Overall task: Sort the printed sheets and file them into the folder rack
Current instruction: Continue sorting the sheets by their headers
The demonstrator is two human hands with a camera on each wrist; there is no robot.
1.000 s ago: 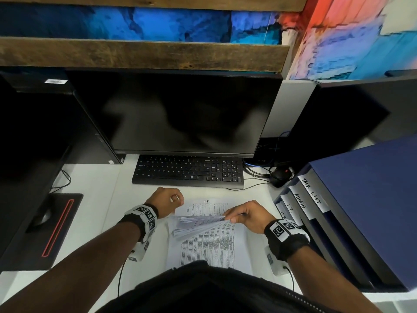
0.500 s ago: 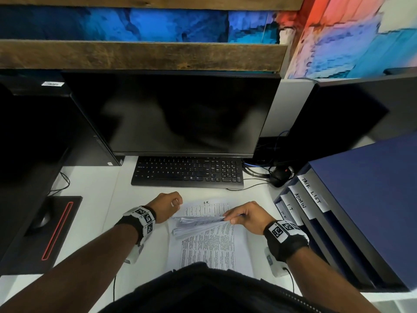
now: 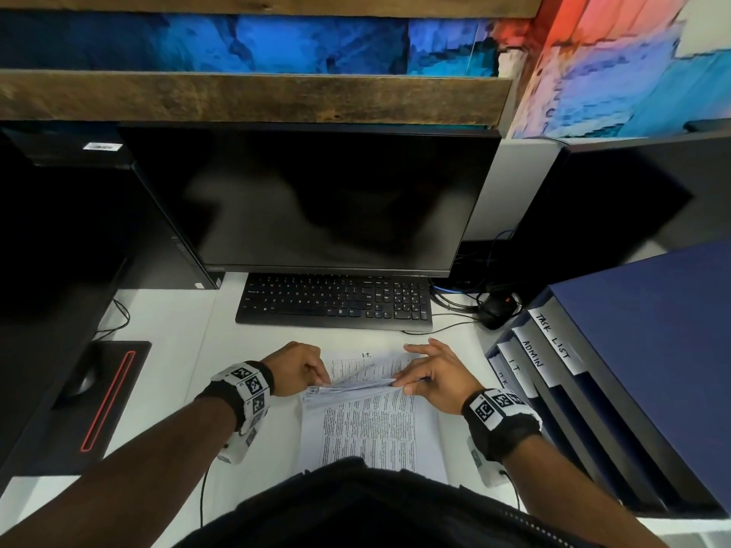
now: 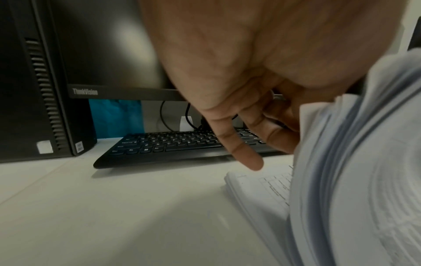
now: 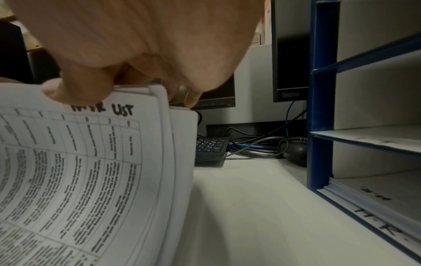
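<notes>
A stack of printed sheets point(image 3: 368, 433) lies on the white desk in front of me; the exposed sheet at its far end is headed "I.T.". Several upper sheets point(image 3: 356, 383) are bent up off the stack. My left hand point(image 3: 322, 383) pinches their left edge and my right hand point(image 3: 399, 383) pinches their right edge, its forefinger stretched out. In the right wrist view my thumb point(image 5: 75, 88) partly covers a handwritten "LIST" heading on the lifted sheets point(image 5: 79, 171). The blue folder rack point(image 3: 633, 350) stands at the right with slots labelled TASK LIST, ADMIN, I.T. and H.R.
A black keyboard point(image 3: 336, 300) and a dark monitor point(image 3: 316, 199) stand just behind the sheets. A mouse point(image 3: 494, 310) among cables lies by the rack's far corner. The rack's H.R. slot point(image 5: 364, 201) holds sheets. A mouse pad point(image 3: 91, 389) lies at the left.
My left hand has moved right onto the lifted sheets' left edge. My right hand has spread its fingers and shifted slightly away from me along the right edge.
</notes>
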